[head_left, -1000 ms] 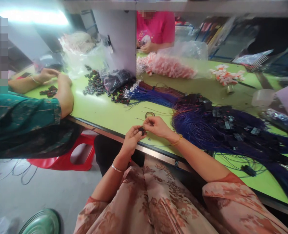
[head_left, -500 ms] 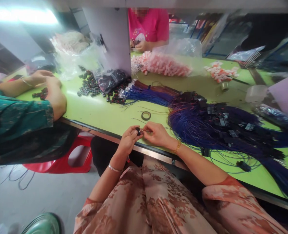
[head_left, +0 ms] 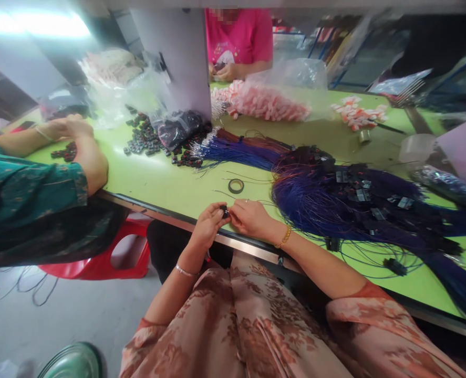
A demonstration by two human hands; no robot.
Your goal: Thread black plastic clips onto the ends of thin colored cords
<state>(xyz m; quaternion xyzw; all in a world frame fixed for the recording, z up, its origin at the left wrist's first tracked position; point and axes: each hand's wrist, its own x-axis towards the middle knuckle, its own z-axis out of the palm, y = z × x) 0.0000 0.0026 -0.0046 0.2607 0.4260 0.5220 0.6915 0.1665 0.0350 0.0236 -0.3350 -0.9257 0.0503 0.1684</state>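
Note:
Near the front edge of the green table, my left hand (head_left: 208,226) pinches a small black connector (head_left: 224,211). My right hand (head_left: 248,216) is closed at the connector's right side, its fingertips on a thin wire that is mostly hidden by them. Just beyond the hands lies a roll of dark tape (head_left: 236,186), with a few loose thin wires beside it. To the right spreads a large bundle of blue and purple wires (head_left: 307,194) with black connectors on it. Behind the tape, silvery wire ends (head_left: 205,144) point left.
Loose black connectors (head_left: 142,137) lie at the back left beside a grey partition (head_left: 177,58). Pink and white pieces (head_left: 266,102) sit behind the wires. A co-worker's arms (head_left: 93,157) rest at the left; another person in pink (head_left: 252,37) sits across. A red stool (head_left: 99,265) stands below.
My right hand has closed in slightly on the connector, and less of the wire shows between the hands. My left hand keeps its pinch. The view has shifted slightly.

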